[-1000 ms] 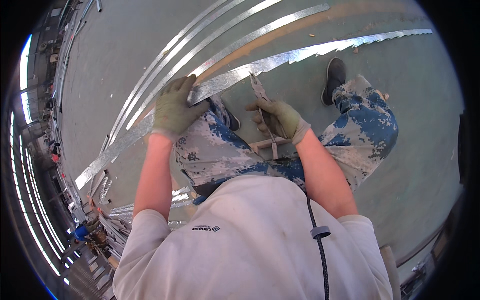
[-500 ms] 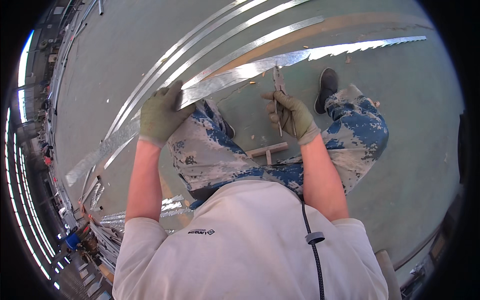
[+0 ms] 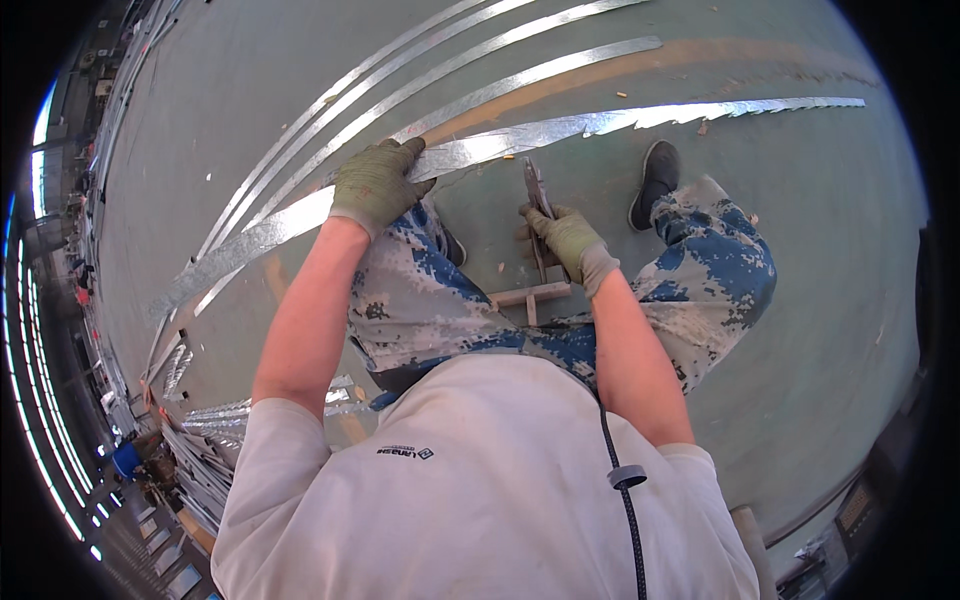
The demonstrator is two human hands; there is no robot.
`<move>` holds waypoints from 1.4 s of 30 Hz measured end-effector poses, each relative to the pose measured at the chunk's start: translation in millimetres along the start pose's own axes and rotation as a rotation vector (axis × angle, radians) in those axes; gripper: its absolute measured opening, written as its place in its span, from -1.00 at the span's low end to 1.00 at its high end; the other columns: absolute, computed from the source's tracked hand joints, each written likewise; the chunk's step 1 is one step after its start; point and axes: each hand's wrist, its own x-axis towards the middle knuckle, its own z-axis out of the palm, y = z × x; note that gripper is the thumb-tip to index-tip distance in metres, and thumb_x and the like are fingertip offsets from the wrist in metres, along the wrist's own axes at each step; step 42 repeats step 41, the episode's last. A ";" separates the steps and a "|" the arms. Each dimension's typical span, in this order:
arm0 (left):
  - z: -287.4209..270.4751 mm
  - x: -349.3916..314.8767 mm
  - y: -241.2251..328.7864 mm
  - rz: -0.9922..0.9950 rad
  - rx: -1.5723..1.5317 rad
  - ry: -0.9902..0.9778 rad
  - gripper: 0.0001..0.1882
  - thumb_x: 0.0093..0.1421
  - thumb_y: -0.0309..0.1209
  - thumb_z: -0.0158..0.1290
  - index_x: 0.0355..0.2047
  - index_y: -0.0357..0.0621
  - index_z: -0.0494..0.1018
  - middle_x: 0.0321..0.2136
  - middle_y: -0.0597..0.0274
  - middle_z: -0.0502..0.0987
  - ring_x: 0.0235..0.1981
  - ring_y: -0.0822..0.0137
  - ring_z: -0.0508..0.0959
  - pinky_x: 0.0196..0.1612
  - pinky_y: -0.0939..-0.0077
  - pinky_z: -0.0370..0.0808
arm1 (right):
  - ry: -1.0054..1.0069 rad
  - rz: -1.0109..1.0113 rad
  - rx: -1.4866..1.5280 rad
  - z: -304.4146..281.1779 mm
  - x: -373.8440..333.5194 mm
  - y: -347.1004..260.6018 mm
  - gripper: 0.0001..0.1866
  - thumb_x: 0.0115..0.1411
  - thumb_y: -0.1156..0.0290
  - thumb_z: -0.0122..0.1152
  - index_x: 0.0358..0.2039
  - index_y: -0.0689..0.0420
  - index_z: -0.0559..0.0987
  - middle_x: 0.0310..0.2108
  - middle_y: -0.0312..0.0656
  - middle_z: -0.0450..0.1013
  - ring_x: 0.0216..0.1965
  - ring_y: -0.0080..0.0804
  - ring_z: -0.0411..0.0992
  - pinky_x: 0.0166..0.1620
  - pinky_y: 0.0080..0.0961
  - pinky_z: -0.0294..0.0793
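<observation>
A long, shiny sheet-metal strip runs in front of me from left to far right, its near edge cut into sawtooth notches along the right-hand part. Wearing a green work glove, my left hand is closed over the strip above my left knee, thumb on its near side. My right hand, gloved alike, grips the handles of a pair of tin snips. The snips point away from me, their tip just short of the strip's near edge and apart from it. The palm hides part of the handles.
Several more metal strips lie on the green floor beyond. A small wooden stool or frame is between my legs. Notched offcuts and a heap of metal pieces lie at the left. My shoe is planted on the right.
My left hand has shifted right along the strip. The snips have drawn back from the strip's edge toward me and slightly left. The strip's right end sits a little lower in view.
</observation>
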 end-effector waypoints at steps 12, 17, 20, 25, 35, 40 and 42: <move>17.0 -0.3 -6.3 0.048 0.001 0.063 -0.35 0.22 -0.01 0.31 0.30 0.10 0.54 -0.06 0.01 0.65 0.01 -0.02 0.66 0.10 0.09 0.59 | 0.049 -0.036 -0.067 -0.4 13.1 3.1 -0.60 0.50 0.07 0.24 0.16 0.06 0.58 -0.21 -0.22 0.66 -0.37 -0.41 0.60 -0.35 -0.39 0.62; 9.0 -3.4 -1.3 0.043 0.029 0.013 -0.41 0.31 0.02 0.22 0.23 0.01 0.54 0.02 0.04 0.63 0.11 0.02 0.63 0.15 0.08 0.58 | 0.075 -0.059 -0.126 1.5 12.9 1.1 -0.62 0.51 0.10 0.24 0.15 0.07 0.58 -0.24 -0.23 0.64 -0.40 -0.42 0.58 -0.37 -0.40 0.60; 8.1 -4.1 -0.7 0.048 0.025 0.017 -0.41 0.30 0.03 0.22 0.23 0.01 0.55 0.02 0.05 0.63 0.11 0.02 0.63 0.14 0.08 0.58 | 0.087 -0.065 -0.122 2.6 12.6 -0.5 -0.63 0.52 0.10 0.23 0.14 0.09 0.59 -0.26 -0.22 0.64 -0.41 -0.43 0.58 -0.38 -0.41 0.59; 16.8 -3.5 -6.9 0.088 0.023 0.084 -0.43 0.29 0.03 0.23 0.20 0.02 0.56 -0.01 0.06 0.65 0.07 0.03 0.65 0.12 0.07 0.59 | 0.118 -0.063 -0.144 6.0 13.1 -3.3 -0.65 0.52 0.12 0.22 0.11 0.10 0.60 -0.32 -0.21 0.61 -0.46 -0.45 0.55 -0.43 -0.43 0.56; 10.1 -0.4 -3.7 0.047 0.007 0.002 -0.34 0.24 0.02 0.28 0.28 0.04 0.53 0.02 0.03 0.68 0.10 0.00 0.65 0.17 0.10 0.56 | 0.161 -0.063 -0.090 6.9 15.8 0.5 -0.66 0.51 0.14 0.23 0.09 0.12 0.60 -0.37 -0.20 0.58 -0.51 -0.43 0.53 -0.46 -0.42 0.55; 10.7 -1.7 -3.4 0.051 -0.008 0.017 -0.32 0.24 0.03 0.29 0.29 0.02 0.53 0.04 0.03 0.68 0.12 0.02 0.64 0.19 0.11 0.54 | 0.160 -0.059 -0.092 7.1 17.7 1.7 -0.64 0.50 0.13 0.25 0.10 0.11 0.59 -0.36 -0.19 0.59 -0.50 -0.41 0.53 -0.45 -0.40 0.56; 9.7 -0.8 -4.1 0.051 -0.017 0.000 -0.31 0.24 0.05 0.28 0.30 0.03 0.52 0.06 0.03 0.67 0.14 0.03 0.63 0.21 0.11 0.53 | 0.154 -0.059 -0.099 7.3 16.7 0.2 -0.64 0.49 0.13 0.26 0.10 0.11 0.59 -0.36 -0.19 0.59 -0.50 -0.41 0.54 -0.45 -0.40 0.57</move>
